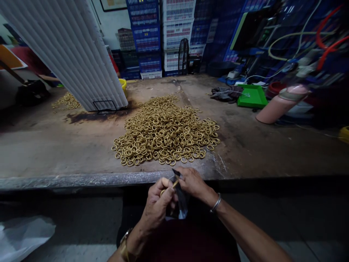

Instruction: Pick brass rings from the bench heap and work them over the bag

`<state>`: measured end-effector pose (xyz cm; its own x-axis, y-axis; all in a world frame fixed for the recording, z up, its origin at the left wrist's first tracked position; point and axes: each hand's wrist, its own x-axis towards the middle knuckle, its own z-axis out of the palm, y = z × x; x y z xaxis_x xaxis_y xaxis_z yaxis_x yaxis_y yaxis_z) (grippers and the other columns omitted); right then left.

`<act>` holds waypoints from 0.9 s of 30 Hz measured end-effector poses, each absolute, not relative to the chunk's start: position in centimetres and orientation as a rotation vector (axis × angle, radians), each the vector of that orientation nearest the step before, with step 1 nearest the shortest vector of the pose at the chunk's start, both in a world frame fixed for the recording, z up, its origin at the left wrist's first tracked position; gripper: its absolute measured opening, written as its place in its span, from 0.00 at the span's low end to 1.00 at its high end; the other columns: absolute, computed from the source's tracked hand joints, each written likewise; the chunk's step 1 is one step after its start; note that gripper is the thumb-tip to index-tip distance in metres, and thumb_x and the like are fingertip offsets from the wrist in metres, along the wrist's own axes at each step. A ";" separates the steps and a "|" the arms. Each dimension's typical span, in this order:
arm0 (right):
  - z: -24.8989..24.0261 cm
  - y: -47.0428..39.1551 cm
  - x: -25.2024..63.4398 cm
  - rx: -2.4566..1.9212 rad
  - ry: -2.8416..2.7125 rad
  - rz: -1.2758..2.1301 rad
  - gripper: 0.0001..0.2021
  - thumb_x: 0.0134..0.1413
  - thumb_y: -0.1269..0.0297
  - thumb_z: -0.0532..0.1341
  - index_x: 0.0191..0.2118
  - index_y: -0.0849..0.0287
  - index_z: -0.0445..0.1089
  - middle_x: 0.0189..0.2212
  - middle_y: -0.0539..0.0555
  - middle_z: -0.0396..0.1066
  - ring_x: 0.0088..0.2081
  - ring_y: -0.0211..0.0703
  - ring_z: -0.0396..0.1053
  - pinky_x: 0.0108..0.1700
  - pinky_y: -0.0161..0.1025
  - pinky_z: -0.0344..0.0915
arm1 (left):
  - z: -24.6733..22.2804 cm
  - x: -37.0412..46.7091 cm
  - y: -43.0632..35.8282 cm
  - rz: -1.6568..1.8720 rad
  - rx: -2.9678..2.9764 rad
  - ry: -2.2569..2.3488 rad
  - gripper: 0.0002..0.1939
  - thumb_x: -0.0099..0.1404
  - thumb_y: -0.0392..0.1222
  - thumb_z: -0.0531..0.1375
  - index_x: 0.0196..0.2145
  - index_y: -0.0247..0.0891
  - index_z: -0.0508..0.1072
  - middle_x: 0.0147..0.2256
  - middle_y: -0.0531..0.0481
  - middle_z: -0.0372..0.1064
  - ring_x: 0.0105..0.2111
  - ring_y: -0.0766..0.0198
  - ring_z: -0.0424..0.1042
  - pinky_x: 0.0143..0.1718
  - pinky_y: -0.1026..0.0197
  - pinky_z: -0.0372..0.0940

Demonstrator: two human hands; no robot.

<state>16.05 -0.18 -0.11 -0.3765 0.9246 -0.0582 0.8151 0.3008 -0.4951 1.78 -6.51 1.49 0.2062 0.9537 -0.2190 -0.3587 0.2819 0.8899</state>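
Note:
A large heap of gold-coloured rings [166, 131] lies on the worktable in front of me. Just off the table's front edge, my left hand [158, 203] pinches one gold ring [162, 193] between thumb and fingers. My right hand [192, 182] is closed beside it, gripping a dark, thin, flexible sheet [182, 205] whose pointed tip sticks up above the fingers. The sheet hangs down between both hands and touches or passes very near the ring. I cannot tell its exact material.
A tall white corrugated panel [89, 62] stands in a black wire holder [105, 106] at the left. To the right are a green tray [252, 96], dark gloves [225, 94] and a pink bottle [280, 103]. Stacked crates [178, 32] stand behind; another person's arm shows far left.

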 end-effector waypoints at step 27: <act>-1.5 4.1 14.9 -1.580 -1.973 0.603 0.10 0.55 0.62 0.50 0.34 0.58 0.66 0.24 0.51 0.68 0.26 0.36 0.64 0.30 0.32 0.54 | -0.1 1.1 -1.8 1.139 0.407 0.879 0.15 0.49 0.47 0.64 0.28 0.35 0.65 0.24 0.54 0.62 0.22 0.71 0.64 0.16 0.72 0.54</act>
<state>14.93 4.08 -1.55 -0.1702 0.9768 0.1302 0.7369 0.2139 -0.6413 1.14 -1.81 -0.13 0.1443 0.9075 -0.3944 -0.6119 0.3950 0.6852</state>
